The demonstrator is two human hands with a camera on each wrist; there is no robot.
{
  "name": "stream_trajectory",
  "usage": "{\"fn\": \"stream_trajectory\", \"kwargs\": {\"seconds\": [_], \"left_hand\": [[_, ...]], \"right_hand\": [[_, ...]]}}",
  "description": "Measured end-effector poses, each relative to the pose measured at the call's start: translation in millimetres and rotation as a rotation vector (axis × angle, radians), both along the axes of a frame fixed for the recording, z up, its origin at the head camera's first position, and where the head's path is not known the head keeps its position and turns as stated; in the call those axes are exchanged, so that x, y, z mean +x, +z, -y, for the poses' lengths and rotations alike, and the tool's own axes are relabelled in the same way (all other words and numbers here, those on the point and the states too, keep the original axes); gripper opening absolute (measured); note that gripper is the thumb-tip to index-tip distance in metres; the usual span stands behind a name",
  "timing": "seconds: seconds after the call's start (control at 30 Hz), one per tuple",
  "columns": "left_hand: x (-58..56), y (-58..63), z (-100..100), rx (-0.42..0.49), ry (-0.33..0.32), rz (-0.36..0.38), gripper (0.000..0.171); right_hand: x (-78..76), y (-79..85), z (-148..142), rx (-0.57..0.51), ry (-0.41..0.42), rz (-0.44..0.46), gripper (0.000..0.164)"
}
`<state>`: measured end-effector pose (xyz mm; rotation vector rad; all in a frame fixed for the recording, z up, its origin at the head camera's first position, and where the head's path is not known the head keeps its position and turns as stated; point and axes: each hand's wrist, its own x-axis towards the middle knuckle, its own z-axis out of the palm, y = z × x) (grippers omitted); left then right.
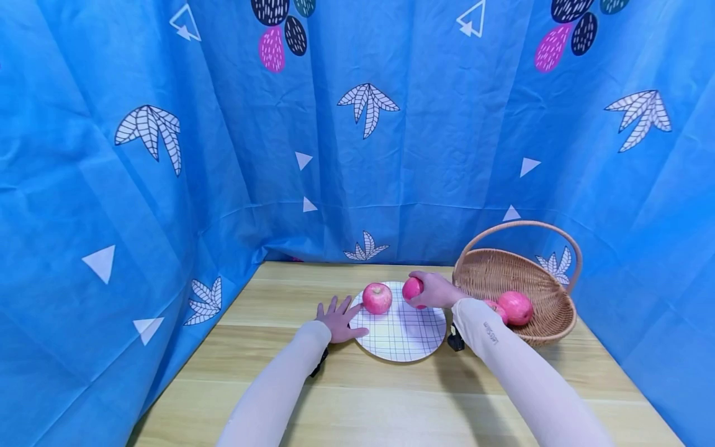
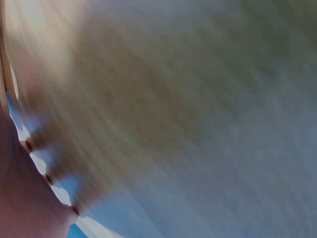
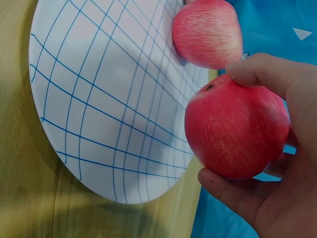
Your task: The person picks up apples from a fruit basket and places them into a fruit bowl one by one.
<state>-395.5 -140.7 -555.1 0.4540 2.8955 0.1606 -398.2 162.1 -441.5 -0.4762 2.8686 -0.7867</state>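
Head view, and the right hand (image 1: 437, 290) grips a red apple (image 1: 412, 290) over the plate's (image 1: 402, 340) far right edge, the left hand (image 1: 339, 324) is spread wide at its left edge, a second apple (image 1: 377, 298) sits by the far left edge, and a basket (image 1: 494, 268) holding more apples (image 1: 516, 308) fills the desk's (image 1: 240, 341) far right corner! Left wrist, all blur, can't tell the grip there; right wrist, fingers wrap that red apple.

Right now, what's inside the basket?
The basket holds a reddish fruit, mostly in view, and part of a second one beside it. The right sleeve hides the rest of that second one and the basket's near left side; anything else there can't be seen.
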Motion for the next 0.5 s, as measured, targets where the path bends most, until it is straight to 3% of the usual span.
{"fn": "stream_trajectory", "kwargs": {"seconds": [0.17,0.5], "left_hand": [[-0.9,-2.5,0,0.014,-0.005,-0.002,0.098],[3.4,4.0,0,0.013,-0.006,0.015,0.096]], "right_hand": [[-5.0,-9.5,2,0.01,-0.016,-0.014,0.085],[-13.8,-26.2,4,0.029,-0.017,-0.112,0.088]]}}
